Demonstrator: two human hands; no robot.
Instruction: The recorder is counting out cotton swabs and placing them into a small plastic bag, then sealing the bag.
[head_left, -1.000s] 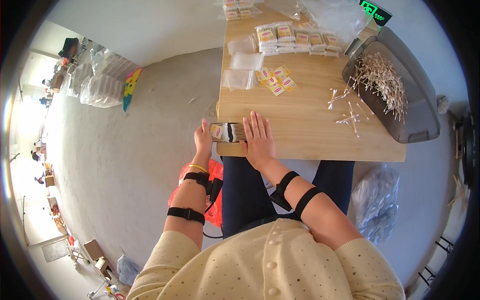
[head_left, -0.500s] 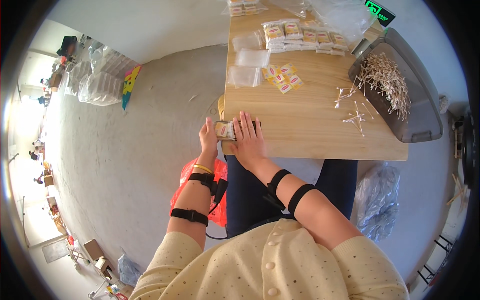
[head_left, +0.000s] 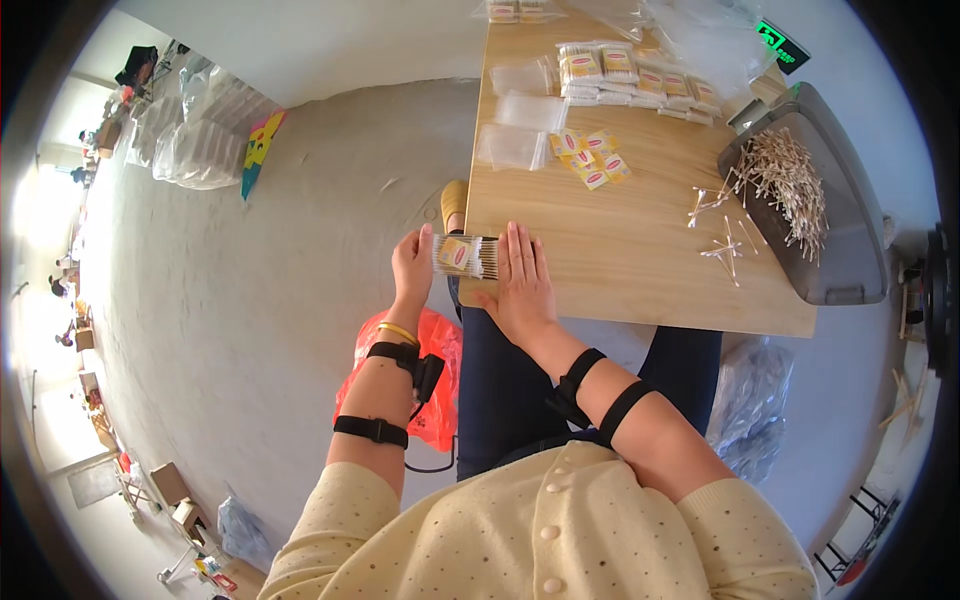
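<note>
A: Wooden worktop (head_left: 640, 250), and we're sitting at its near left corner. Our left hand (head_left: 412, 268) holds a clear packet of cotton swabs (head_left: 466, 256) by its left end, right at the worktop's edge.

B: Grip state, left?

A: Fingers closed on the packet end, thumb on the near side. The packet lies level and has a yellow and red label on top.

B: Right hand?

A: Our right hand (head_left: 522, 285) lies flat, fingers straight and together, palm down on the worktop. Its finger side presses against the right end of the packet. It grasps nothing; the grip is wide.

B: So the packet sits between the two hands?

A: Yes, left hand on one end, right hand against the other. Part of it overhangs the worktop's left edge.

B: What else is on the worktop?

A: Grey tray (head_left: 830, 220) at the right, with a heap of loose swabs (head_left: 790, 180) in it. A few stray swabs (head_left: 725, 245) lie just beside it. Small yellow labels (head_left: 590, 158) sit mid-worktop, next to empty clear bags (head_left: 512, 146). A row of filled packets (head_left: 630, 78) lies at the far end.

B: Below the worktop?

A: Red plastic bag (head_left: 440, 400) on the floor by our left knee.
</note>
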